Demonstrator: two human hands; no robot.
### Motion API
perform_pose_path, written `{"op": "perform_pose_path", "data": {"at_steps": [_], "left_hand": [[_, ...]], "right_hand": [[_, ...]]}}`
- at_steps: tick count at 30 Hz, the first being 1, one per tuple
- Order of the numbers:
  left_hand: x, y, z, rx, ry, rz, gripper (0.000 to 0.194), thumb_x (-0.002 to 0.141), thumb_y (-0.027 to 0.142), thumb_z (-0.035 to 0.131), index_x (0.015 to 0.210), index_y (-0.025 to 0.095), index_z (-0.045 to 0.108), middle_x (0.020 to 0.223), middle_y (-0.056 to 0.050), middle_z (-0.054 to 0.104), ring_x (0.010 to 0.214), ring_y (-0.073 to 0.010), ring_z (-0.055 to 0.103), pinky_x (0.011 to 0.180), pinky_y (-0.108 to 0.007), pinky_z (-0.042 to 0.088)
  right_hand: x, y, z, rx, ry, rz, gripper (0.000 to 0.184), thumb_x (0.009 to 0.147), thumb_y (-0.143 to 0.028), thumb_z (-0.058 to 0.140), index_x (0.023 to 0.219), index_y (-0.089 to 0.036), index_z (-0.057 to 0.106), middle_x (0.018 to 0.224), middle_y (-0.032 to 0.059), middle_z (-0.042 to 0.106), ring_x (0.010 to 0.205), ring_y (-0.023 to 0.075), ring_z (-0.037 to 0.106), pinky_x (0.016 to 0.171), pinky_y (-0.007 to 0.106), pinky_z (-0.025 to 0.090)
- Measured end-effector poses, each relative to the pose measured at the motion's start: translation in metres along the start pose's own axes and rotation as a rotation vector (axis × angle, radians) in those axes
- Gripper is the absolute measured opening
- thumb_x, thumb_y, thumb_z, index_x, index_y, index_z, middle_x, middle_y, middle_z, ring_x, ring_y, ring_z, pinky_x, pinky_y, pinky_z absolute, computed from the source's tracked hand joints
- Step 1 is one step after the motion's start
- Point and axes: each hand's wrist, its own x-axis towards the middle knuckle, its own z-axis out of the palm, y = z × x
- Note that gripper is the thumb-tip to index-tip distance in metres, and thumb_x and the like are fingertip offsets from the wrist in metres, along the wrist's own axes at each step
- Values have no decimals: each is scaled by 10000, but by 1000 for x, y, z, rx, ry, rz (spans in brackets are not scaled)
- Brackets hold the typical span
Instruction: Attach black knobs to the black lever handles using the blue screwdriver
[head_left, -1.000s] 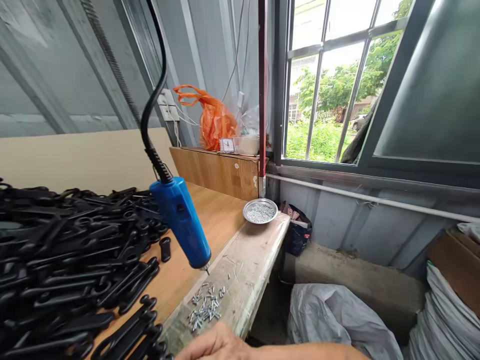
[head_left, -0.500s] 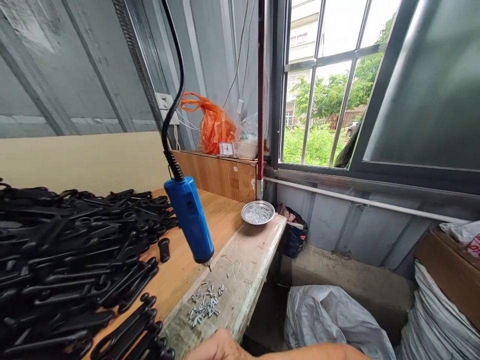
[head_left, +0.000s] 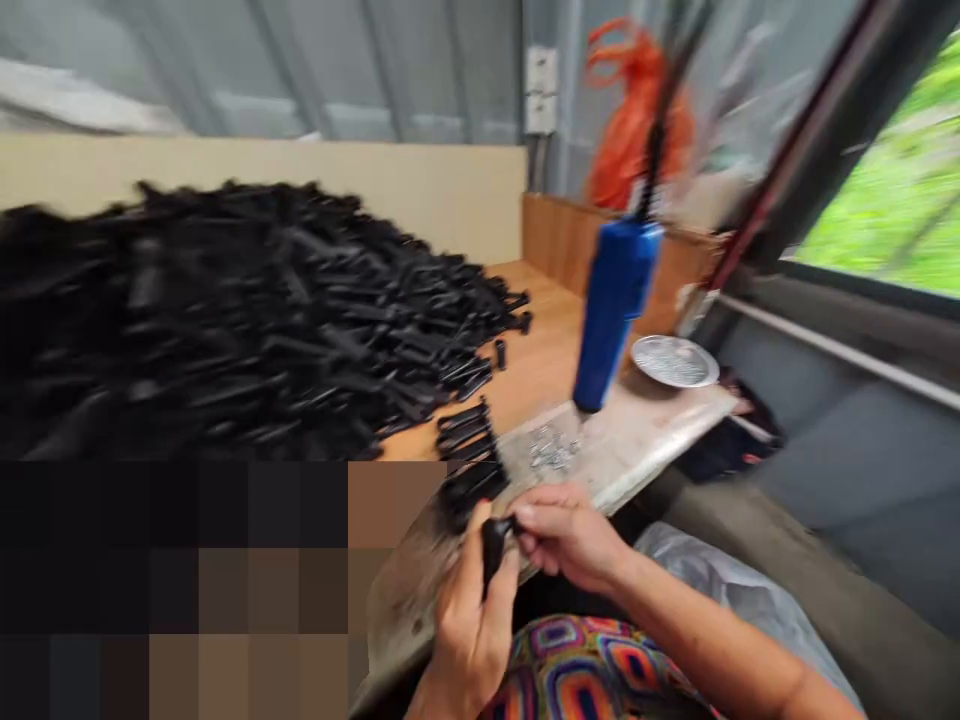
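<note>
My left hand (head_left: 471,615) is closed around a black plastic part (head_left: 493,550), which stands tilted between thumb and fingers. Pinched at the part's tip, the fingers of my right hand (head_left: 566,530) meet it from the right; blur hides whether a separate small piece is in them. Just beyond my hands lies a neat row of similar black parts (head_left: 466,440). Small silvery screws (head_left: 553,450) are scattered on the table to the right of that row. Over them hangs a blue electric screwdriver (head_left: 611,310) on its cable, bit pointing down.
A large heap of black parts (head_left: 300,330) covers the table's left side. Near the right edge stands a metal dish (head_left: 711,380) of small metal pieces. An orange bag (head_left: 637,120) sits at the back. Pixelated blocks hide the lower left.
The view has swung left and down, so the heap and both hands now show. Earlier only part of one hand and a forearm appeared at the bottom edge. The dangling screwdriver leans the other way.
</note>
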Motion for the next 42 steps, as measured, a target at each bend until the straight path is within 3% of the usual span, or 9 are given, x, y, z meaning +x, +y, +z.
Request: {"op": "perform_pose_path", "data": {"at_steps": [4,14,18,22,30,37,40,42], "left_hand": [[-8,-6,-12,-2,-17,-139,469,901,265,431,1346,131,362,1196,-103,599,1028,-183,606,891,-265,489],[-14,2,-37,-32,-62,-207,457,898,265,438,1334,140,380,1176,-72,615,1025,-160,603,885,-247,487],[-12,4,-48,19,-140,-187,452,896,253,433,1329,134,383,1244,-83,567,1075,-170,575,925,-255,461],[-8,8,-54,91,-211,-99,468,889,219,437,1339,114,363,1157,-110,619,1005,-164,612,882,-239,481],[-10,9,-49,71,-225,9,489,890,186,415,1362,125,302,1111,-115,634,950,-151,628,834,-230,500],[-12,8,-38,302,-136,149,562,856,140,452,1377,87,251,1058,-155,644,900,-193,642,806,-278,505],[-12,7,-34,296,-82,122,556,856,145,457,1372,79,261,1089,-167,629,921,-207,636,835,-292,493],[-11,7,-34,170,-76,-14,498,880,196,427,1353,90,311,1095,-155,625,925,-204,631,822,-286,496]], "right_hand": [[8,8,12,39,-99,38,200,734,-285,669,788,-93,687,527,-7,549,400,52,493,332,122,344],[9,19,23,127,-218,81,180,756,-269,647,829,-110,693,532,-1,560,422,67,513,348,135,369],[8,21,22,124,-226,117,169,744,-266,658,810,-112,681,505,-14,547,398,69,501,323,132,340],[6,19,20,85,-203,167,206,719,-297,682,765,-98,658,485,-17,535,366,62,472,294,122,290],[-2,19,18,161,-197,210,218,722,-300,678,756,-88,639,469,-23,515,339,54,444,273,122,258],[-10,14,24,156,-89,198,240,697,-321,700,668,-105,599,477,-25,512,342,53,442,269,123,265],[-8,13,28,97,-48,170,284,693,-360,697,632,-119,559,479,-34,493,340,54,432,269,133,268],[-5,11,31,-53,-58,121,308,744,-403,646,647,-121,565,491,-32,487,353,53,425,291,144,287]]}}
